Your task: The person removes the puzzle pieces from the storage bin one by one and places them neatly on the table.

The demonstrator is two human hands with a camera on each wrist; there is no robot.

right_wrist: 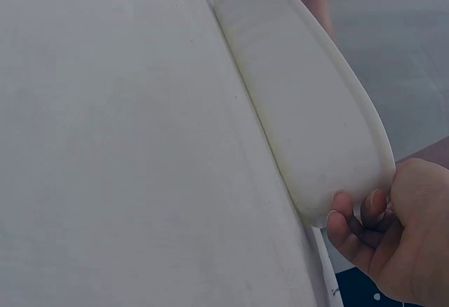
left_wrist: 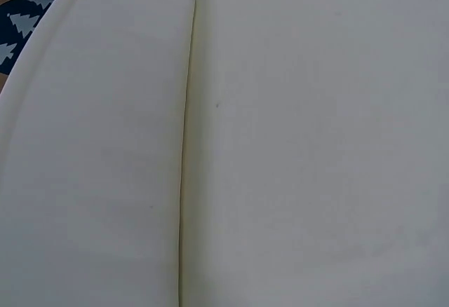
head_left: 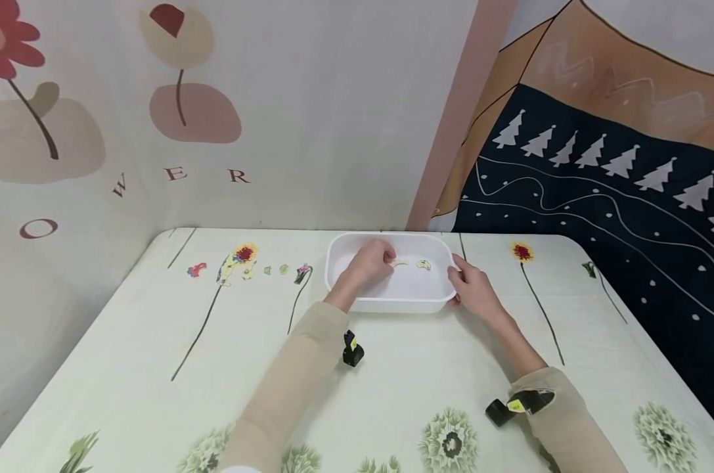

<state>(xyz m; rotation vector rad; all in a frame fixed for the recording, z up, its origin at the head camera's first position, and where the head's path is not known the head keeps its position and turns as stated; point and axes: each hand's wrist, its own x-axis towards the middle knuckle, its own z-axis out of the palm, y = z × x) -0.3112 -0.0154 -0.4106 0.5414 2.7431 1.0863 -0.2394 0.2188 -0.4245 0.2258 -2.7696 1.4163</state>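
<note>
A white rectangular tray (head_left: 401, 289) stands at the back middle of the table. My left hand (head_left: 371, 264) reaches inside it from the left, fingers bent downward. Right at its fingertips is a thin yellow strip (head_left: 400, 263); I cannot tell whether they pinch it. A small pale-yellow and green piece (head_left: 424, 265) lies in the tray to the right. My right hand (head_left: 475, 286) holds the tray's right end, thumb at the rim and fingers curled against the outer wall (right_wrist: 302, 104). The left wrist view shows the tray's side wall (left_wrist: 105, 146), with the left hand out of sight.
Left of the tray lie a small red and blue piece (head_left: 196, 269), several yellowish pieces (head_left: 229, 268) by a printed sunflower, and two small green pieces (head_left: 284, 269). A flower-printed cloth (head_left: 416, 368) covers the table. Wall hangings (head_left: 309, 131) stand right behind the table's back edge.
</note>
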